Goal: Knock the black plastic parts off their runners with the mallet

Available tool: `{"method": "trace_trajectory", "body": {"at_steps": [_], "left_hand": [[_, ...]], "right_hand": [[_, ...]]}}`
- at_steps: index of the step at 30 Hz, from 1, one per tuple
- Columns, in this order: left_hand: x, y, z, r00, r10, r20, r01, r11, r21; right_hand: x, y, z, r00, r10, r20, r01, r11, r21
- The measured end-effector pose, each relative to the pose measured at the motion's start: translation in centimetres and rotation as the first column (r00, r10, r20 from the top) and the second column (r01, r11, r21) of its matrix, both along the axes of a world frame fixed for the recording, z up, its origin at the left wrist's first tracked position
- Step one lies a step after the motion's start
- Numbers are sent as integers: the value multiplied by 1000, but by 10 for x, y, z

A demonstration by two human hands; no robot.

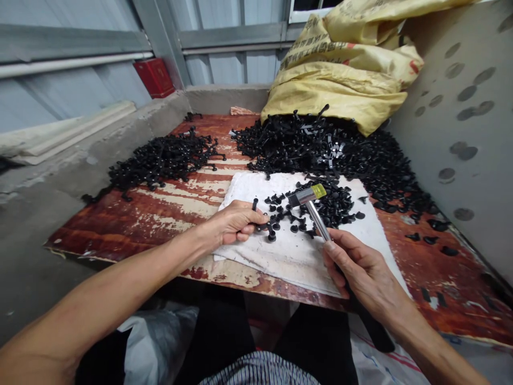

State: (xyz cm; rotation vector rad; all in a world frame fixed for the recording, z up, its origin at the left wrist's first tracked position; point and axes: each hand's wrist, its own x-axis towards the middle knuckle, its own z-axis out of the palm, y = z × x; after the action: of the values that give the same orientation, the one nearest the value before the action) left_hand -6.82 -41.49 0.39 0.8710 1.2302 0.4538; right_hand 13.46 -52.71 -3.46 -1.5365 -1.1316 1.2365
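Observation:
My left hand point(239, 221) is closed on a small black part point(255, 203), whose ends stick out past the thumb and fingers. It hovers over the left side of a white cloth point(244, 187). My right hand point(355, 259) grips a hammer point(316, 215) with a metal shank, a yellow-green face on one side of its head and a black handle. The hammer head is above a cluster of loose black knob-shaped pieces point(334, 203) on the cloth. What exactly the black parts are I cannot tell.
A yellow woven sack point(336, 80) spills a large heap of black parts point(304, 139) at the back right. Another black pile point(164, 158) lies on the left of the worn red-brown board point(160, 214). A concrete ledge point(120, 128) and a spotted pale panel point(452, 123) flank the board.

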Motion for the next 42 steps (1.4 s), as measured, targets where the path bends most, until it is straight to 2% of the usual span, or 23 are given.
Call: {"method": "trace_trajectory", "body": {"at_steps": [18,23,29,36,40,42], "left_hand": [[1,3,-3,996,-59,-63,61,998,35],[3,4,-1,982,-64,-178,87,989,123],[1,14,-6,952,-117,-282,188,952,240],[1,11,-1,944,-149,-296,199,969,147],[0,14,-4,951,-176,-253,223,960,169],[-1,15,-5,954,-175,-242,220,959,177]], "right_hand": [[6,-3,-6,999,34,27,-34,999,2],[5,-3,-2,984,49,172,-65,994,91],[7,-12,5,865,45,499,-213,935,284],[3,-20,13,809,-42,586,-304,824,478],[1,-19,13,748,-7,664,-398,795,458],[-1,-21,16,744,-16,668,-406,783,472]]}}
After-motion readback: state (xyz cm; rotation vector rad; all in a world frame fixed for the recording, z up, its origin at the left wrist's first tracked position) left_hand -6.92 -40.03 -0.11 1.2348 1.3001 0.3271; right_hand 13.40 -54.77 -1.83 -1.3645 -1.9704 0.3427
